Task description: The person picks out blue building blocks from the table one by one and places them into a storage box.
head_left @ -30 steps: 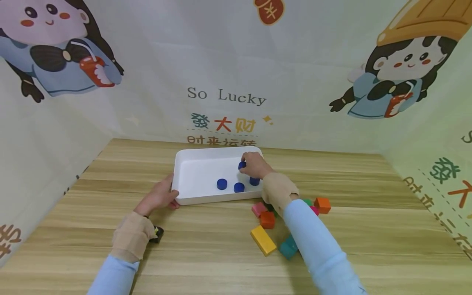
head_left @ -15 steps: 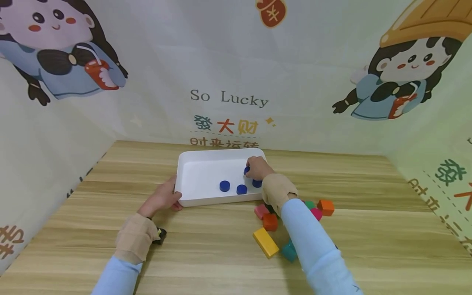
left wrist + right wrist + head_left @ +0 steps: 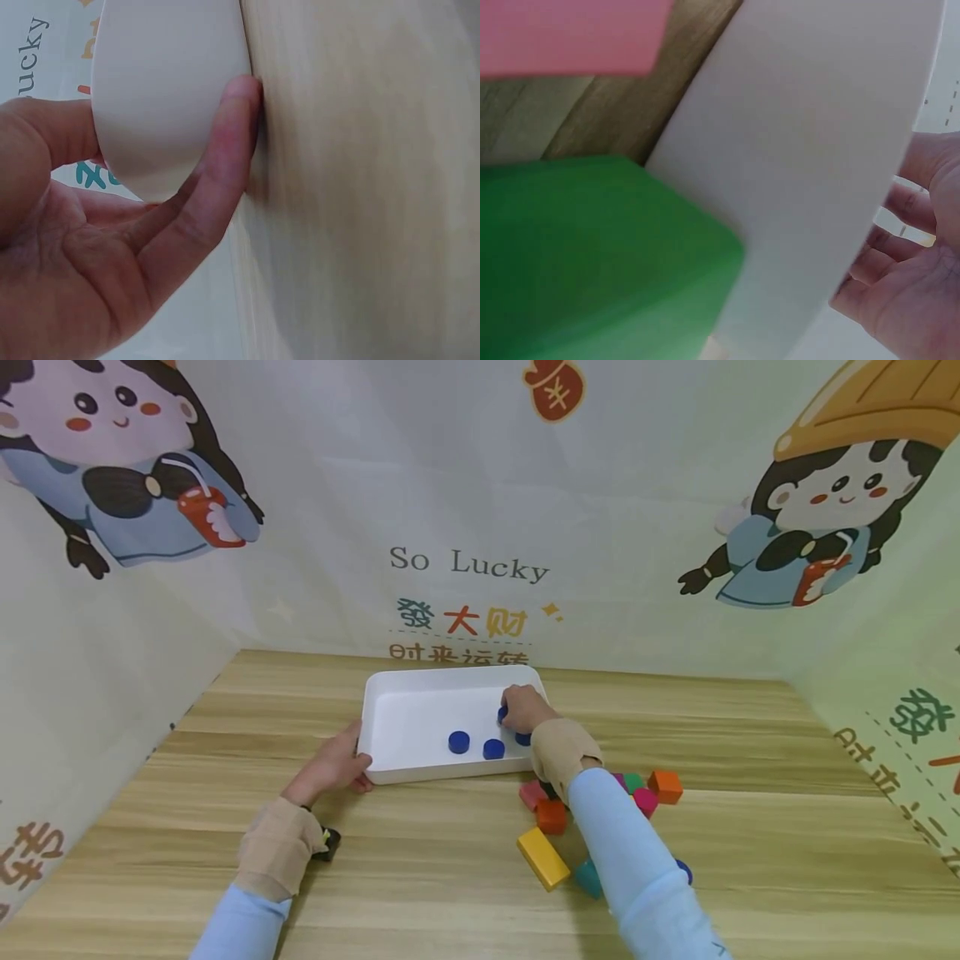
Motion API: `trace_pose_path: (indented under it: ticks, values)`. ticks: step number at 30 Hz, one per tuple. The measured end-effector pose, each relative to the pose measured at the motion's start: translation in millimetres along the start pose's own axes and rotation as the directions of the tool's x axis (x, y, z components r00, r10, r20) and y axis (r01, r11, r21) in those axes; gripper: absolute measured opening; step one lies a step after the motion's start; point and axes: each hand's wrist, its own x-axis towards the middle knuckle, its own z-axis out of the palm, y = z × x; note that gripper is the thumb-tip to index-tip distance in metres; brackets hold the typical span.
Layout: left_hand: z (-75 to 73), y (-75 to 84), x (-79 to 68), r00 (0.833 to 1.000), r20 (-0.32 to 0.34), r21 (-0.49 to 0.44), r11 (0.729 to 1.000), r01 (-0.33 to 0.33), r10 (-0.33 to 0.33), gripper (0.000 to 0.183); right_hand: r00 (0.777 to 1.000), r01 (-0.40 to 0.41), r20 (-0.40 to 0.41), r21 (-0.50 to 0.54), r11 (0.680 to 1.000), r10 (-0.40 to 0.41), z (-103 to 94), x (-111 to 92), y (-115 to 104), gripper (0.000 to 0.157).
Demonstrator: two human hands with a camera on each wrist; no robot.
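My left hand [image 3: 335, 765] grips the left end of a white rectangular tray [image 3: 405, 706]. In the left wrist view its thumb goes over the rim, and its fingers [image 3: 217, 165] curl against the outer wall near the tabletop. Inside the tray's right end, my right hand [image 3: 527, 707] pinches a blue round block [image 3: 502, 715], mostly covered by the fingers. Below that hand sits another blue block [image 3: 523, 738], partly hidden. Two more blue discs, a left one [image 3: 459, 742] and a front one [image 3: 493, 749], lie on the tray floor. The right wrist view hides the fingertips behind the tray wall.
In front of the tray's right end lie an orange block [image 3: 551, 817], a pink block [image 3: 533, 795], a yellow block [image 3: 543, 858], a teal block [image 3: 588, 878] and several others, partly under my right arm. A small black object [image 3: 327, 844] lies beside my left wrist.
My right hand has lowered slightly toward the tray's near right corner with the blue round block. My left hand keeps its hold on the tray. The whole head view has shifted a little.
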Motion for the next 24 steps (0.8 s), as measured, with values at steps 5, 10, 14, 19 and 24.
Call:
trace_pose_path:
  ticks: [5, 10, 14, 19, 24]
  values:
    - [0.6, 0.1, 0.0, 1.000, -0.001, 0.006, 1.000, -0.004, 0.004, 0.040, 0.999, 0.003, 0.053, 0.029, 1.000, -0.005, -34.6, -41.6, -31.2, 0.034]
    - [0.6, 0.7, 0.2, 1.000, 0.001, -0.002, 1.000, -0.006, 0.006, 0.041, 0.999, 0.007, 0.053, 0.003, 1.000, -0.008, -47.2, -55.7, -42.2, 0.034]
    - [0.6, 1.2, 0.9, 1.000, 0.000, -0.009, 1.000, -0.011, 0.011, 0.042, 0.997, -0.001, 0.071, -0.027, 1.000, 0.003, -41.0, -47.9, -37.2, 0.038]
    - [1.4, 0.2, 1.0, 1.000, -0.002, -0.017, 1.000, -0.008, 0.008, 0.044, 0.992, -0.013, 0.126, -0.031, 0.999, 0.017, -41.4, -46.8, -36.3, 0.046]
    - [1.7, 0.2, 1.0, 1.000, -0.006, -0.015, 1.000, 0.002, -0.002, 0.046, 0.999, 0.040, 0.015, -0.075, 0.996, -0.039, 23.9, 10.3, 18.0, 0.050]
